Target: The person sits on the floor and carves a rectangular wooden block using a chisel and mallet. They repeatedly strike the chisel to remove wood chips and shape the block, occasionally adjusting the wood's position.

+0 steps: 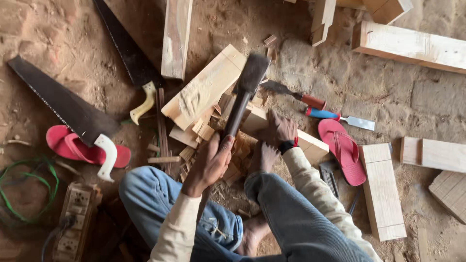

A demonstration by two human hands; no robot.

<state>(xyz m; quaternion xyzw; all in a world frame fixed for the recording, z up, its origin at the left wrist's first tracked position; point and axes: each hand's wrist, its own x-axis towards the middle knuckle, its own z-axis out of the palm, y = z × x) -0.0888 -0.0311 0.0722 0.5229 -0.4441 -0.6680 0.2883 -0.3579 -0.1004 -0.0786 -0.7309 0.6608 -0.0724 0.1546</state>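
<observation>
My left hand [209, 164] grips the handle of a dark long-handled striking tool [244, 90], whose wide head is raised and blurred over a pale wood block [204, 90]. My right hand [280, 130] presses down on another wood block [310, 144] beside it. My bare foot [263, 156] rests against that block too. Wood chips and offcuts [194, 133] lie heaped around the work, just beyond my knees.
Two handsaws [63, 104] [128, 53] lie at the left, one over a red flip-flop [73, 148]. A red-handled chisel [298, 96], a blue-handled chisel [335, 116] and another flip-flop [344, 150] lie at the right. Timber blocks [383, 191] [412, 46], a power strip [73, 218] and green wire [24, 189] surround me.
</observation>
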